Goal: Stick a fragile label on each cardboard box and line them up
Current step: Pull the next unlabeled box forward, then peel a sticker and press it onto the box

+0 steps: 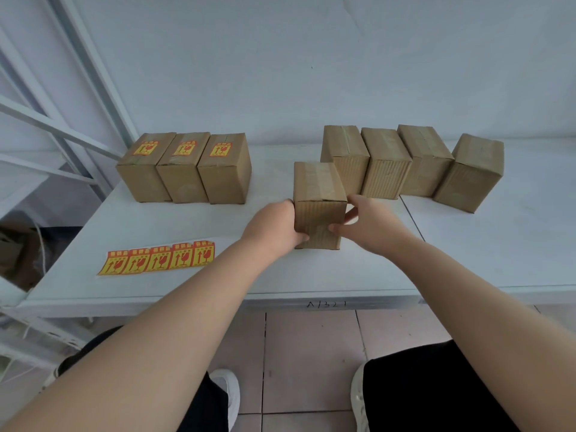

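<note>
An unlabelled cardboard box [318, 194] stands on the white table [218, 222] in front of me. My left hand [274, 227] grips its left side and my right hand [364, 224] grips its right side, thumbs on the near face. Three boxes with red-and-yellow fragile labels [184, 166] stand side by side at the back left. Several unlabelled boxes [411, 163] stand in a loose row at the back right. A strip of several fragile labels [157, 258] lies flat near the table's front left.
A white wall rises behind the table. A white metal shelf frame [62, 135] stands at the left. A seam [411, 216] splits the tabletop right of the held box. Below the table's front edge are tiled floor and my legs and shoes.
</note>
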